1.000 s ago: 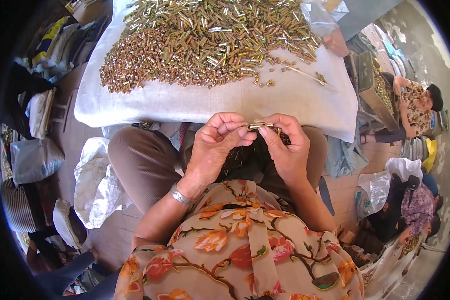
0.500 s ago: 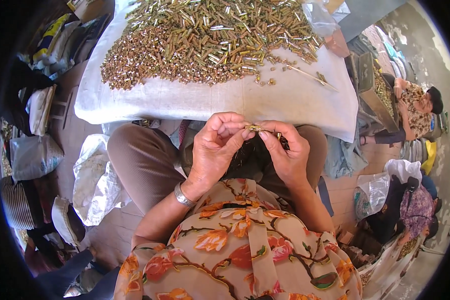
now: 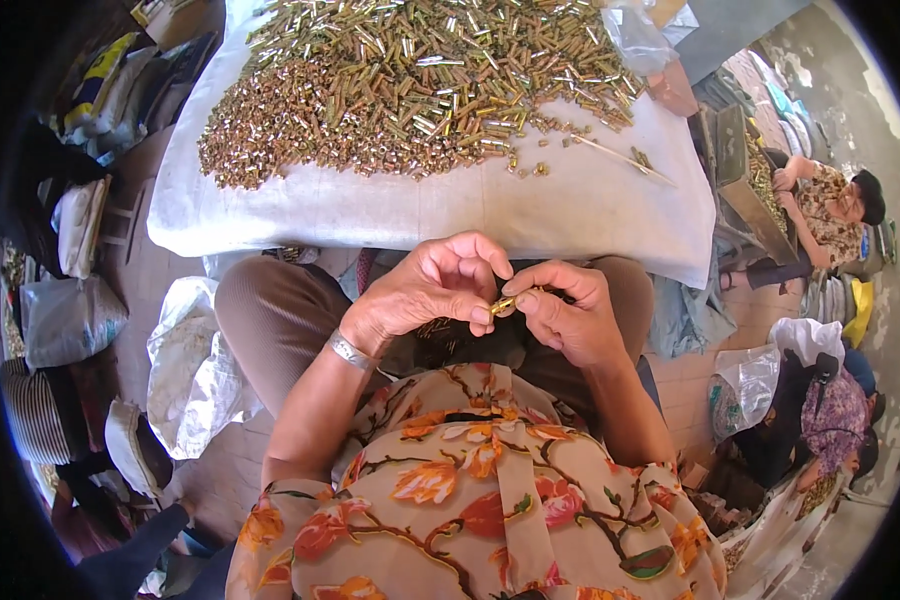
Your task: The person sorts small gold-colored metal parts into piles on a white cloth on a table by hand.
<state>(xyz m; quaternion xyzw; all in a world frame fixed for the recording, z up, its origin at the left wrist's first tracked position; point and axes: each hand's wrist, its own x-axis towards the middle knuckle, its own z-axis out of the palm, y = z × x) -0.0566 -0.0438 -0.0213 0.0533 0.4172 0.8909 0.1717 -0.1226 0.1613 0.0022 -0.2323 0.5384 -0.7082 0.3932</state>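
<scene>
Over my lap, close to the table's front edge, my left hand (image 3: 425, 288) and my right hand (image 3: 575, 312) come together at a small brass-coloured metal piece (image 3: 504, 305). The thumb and forefinger of my right hand pinch one end of it. My left thumb and bent forefinger close around its other end. Its exact kind is too small to make out, and the fingertips cover part of it. On the white-covered table (image 3: 320, 210) ahead lies a wide heap of slim brass-coloured metal tubes (image 3: 450, 75), with shorter pieces (image 3: 260, 130) massed at its left.
A thin stick (image 3: 625, 158) rests at the heap's right. Clear plastic bags (image 3: 635, 40) lie at the table's far right corner, and a white sack (image 3: 195, 365) is on the floor at left. Another person (image 3: 825, 205) sits by a wooden box (image 3: 755, 190) of metal pieces at right.
Both hands have moved slightly down toward my body with the piece, which is now tilted. My left fingers have shifted their hold and the forefinger is raised more.
</scene>
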